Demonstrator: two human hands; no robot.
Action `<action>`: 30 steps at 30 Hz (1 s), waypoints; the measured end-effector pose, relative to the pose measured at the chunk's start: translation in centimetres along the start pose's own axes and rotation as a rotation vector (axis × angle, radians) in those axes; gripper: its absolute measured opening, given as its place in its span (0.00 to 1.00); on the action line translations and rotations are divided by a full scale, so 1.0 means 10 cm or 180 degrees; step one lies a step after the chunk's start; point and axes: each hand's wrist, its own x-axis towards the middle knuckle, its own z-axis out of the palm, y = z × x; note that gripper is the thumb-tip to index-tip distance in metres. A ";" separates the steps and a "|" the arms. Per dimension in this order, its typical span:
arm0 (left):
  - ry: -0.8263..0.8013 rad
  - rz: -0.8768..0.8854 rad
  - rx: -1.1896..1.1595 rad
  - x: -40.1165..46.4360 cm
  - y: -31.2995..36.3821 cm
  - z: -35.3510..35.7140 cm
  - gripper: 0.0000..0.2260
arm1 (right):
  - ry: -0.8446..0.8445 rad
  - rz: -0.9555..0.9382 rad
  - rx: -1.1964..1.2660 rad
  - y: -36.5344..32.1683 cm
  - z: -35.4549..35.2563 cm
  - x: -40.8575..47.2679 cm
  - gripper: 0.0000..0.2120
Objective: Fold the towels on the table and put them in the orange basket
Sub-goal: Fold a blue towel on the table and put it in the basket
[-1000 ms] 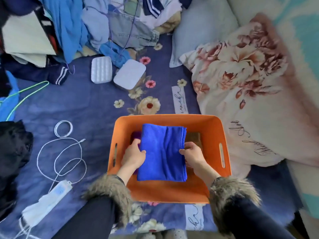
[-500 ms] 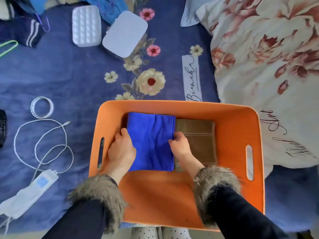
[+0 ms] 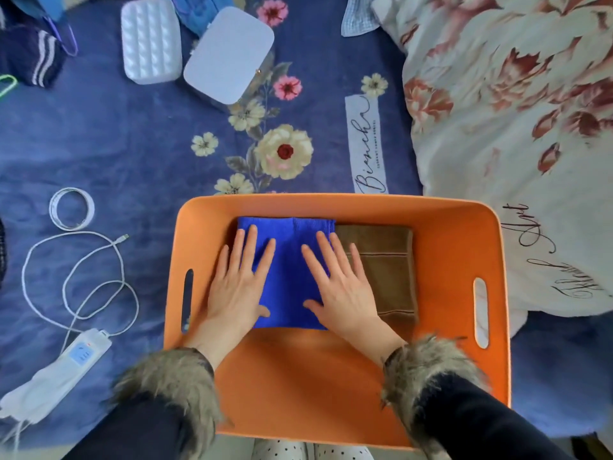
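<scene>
The orange basket point(image 3: 461, 247) stands on the blue flowered cover in front of me. Inside it, at the back left, lies a folded blue towel point(image 3: 289, 270). A folded brown towel point(image 3: 384, 260) lies right beside it, touching its right edge. My left hand point(image 3: 237, 287) rests flat on the blue towel's left side, fingers spread. My right hand point(image 3: 341, 283) lies flat on the towel's right side and partly over the brown towel. Neither hand grips anything.
Two white boxes point(image 3: 151, 39) point(image 3: 229, 54) lie at the back of the cover. A white cable with a controller point(image 3: 76, 353) and a coiled cord point(image 3: 71, 209) are to the left. A flowered quilt point(image 3: 517, 134) is piled on the right; clothes point(image 3: 33, 58) at far left.
The blue towel went down into the basket beside the brown one. My hands let go of its edges and now lie flat and open on top of it.
</scene>
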 end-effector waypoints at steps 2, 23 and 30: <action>-0.0207 -0.0040 0.0255 0.09 -0.09 0.02 0.61 | -0.0471 -0.0271 -0.0380 0.15 0.06 0.05 0.52; 0.0113 0.0101 -0.1399 -0.29 0.01 -0.46 0.32 | -0.0123 0.0568 0.0034 0.21 -0.57 -0.30 0.36; 0.1227 0.0724 -0.1519 -0.78 0.21 -1.53 0.26 | 0.0724 0.0937 0.0278 0.07 -1.67 -0.99 0.31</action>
